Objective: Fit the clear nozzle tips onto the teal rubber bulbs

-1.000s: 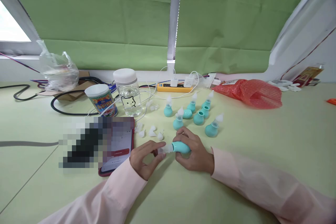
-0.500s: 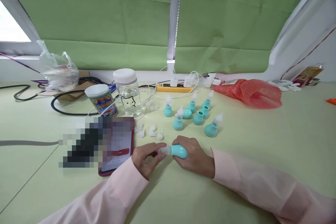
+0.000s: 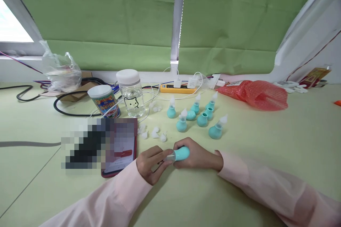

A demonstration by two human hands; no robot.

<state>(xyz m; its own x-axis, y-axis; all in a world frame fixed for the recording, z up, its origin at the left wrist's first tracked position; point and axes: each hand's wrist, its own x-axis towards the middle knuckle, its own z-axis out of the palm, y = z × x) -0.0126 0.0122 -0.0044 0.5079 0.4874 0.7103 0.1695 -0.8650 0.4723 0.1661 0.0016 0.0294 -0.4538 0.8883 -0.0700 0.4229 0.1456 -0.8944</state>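
My right hand is wrapped round a teal rubber bulb lying sideways just above the table. My left hand pinches the clear plastic tip at the bulb's left end. Beyond my hands stand several more teal bulbs, some with clear tips fitted and some without. A few loose clear tips lie on the table to their left.
A phone in a red case lies left of my hands. Behind it stand a printed can and a clear jar with a white lid. Cables, a yellow power strip, a plastic bag and a red mesh bag line the back.
Both hands have drawn slightly nearer to me with the bulb. My left fingers have closed tighter round the clear tip.
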